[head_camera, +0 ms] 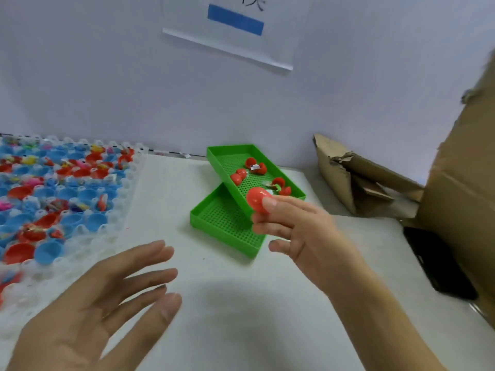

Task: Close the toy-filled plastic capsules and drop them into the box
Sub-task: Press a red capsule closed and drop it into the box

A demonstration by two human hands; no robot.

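My right hand (pixel 302 236) pinches a closed red capsule (pixel 255 199) between thumb and fingers, above the near end of the upper green tray (pixel 214 156). Inside that tray lie three open red capsules (pixel 255 166) with small toys in them. The upper tray rests tilted on a second green tray (pixel 227 223). My left hand (pixel 107 303) hovers flat over the white table with fingers spread, holding nothing. A large cardboard box (pixel 460 196) stands at the right edge.
A clear plastic grid tray (pixel 128 210) at the left holds several red and blue capsule halves with toys. Torn cardboard (pixel 348 178) lies against the back wall. A black object (pixel 439 263) sits beside the box. A white wall with a paper sign is behind.
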